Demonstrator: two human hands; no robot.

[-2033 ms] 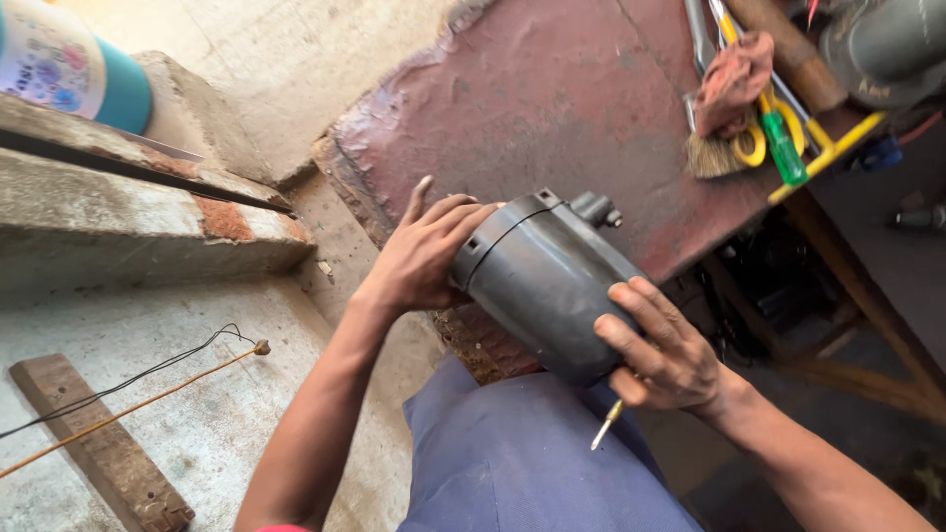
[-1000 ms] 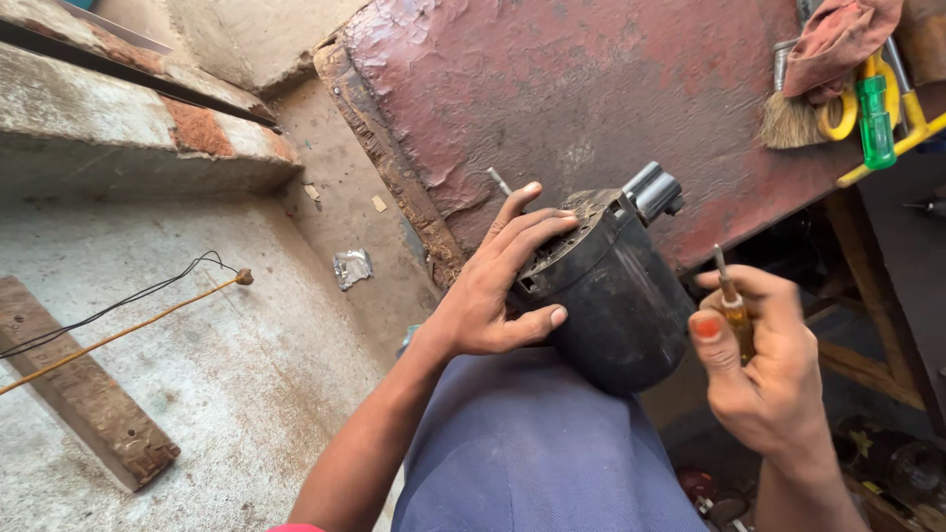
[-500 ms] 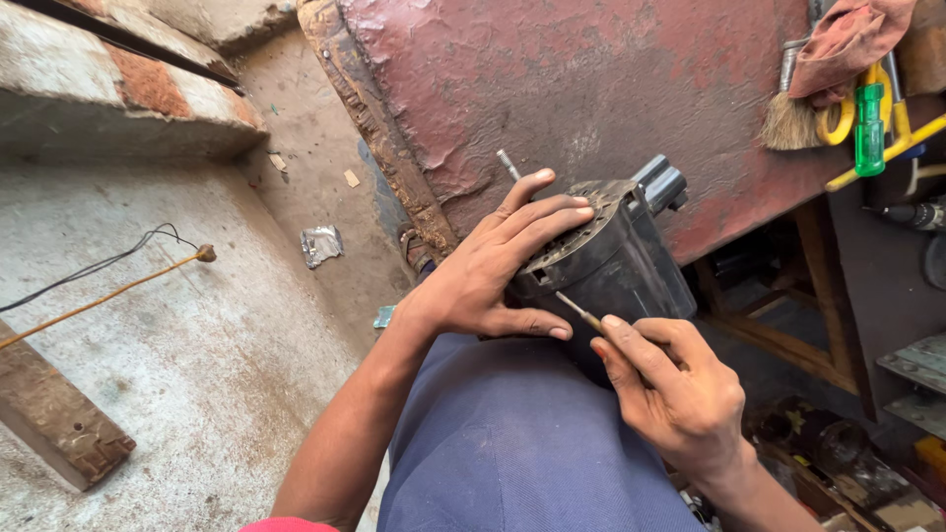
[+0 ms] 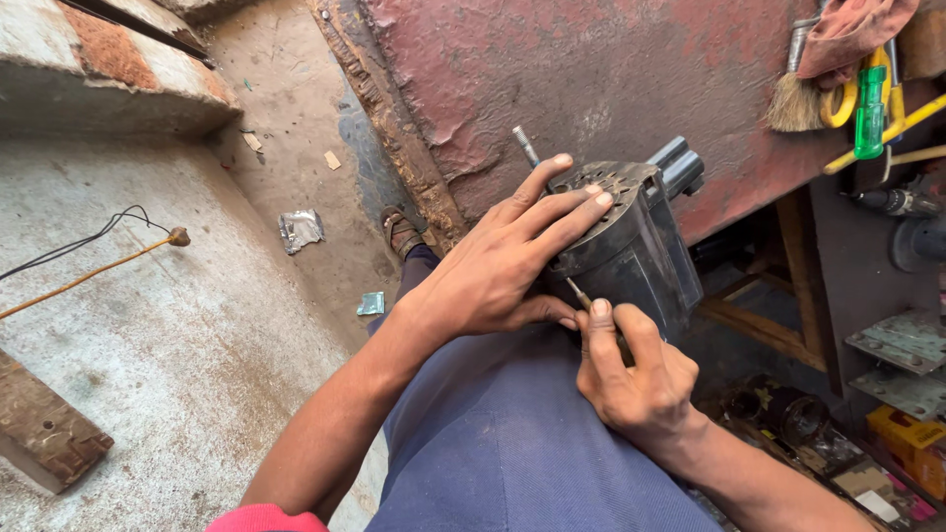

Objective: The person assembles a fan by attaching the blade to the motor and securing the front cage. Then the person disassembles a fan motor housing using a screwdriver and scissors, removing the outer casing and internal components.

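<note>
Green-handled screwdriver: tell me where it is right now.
In the head view, the green-handled screwdriver lies at the upper right on the rusty red bench top, beside the brush and under the reddish rag.

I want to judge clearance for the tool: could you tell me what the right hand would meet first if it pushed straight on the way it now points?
Probably the dark grey motor housing: the right hand aims its small screwdriver up-left at the rim, just beside the left hand thumb. Depth is unclear.
</note>
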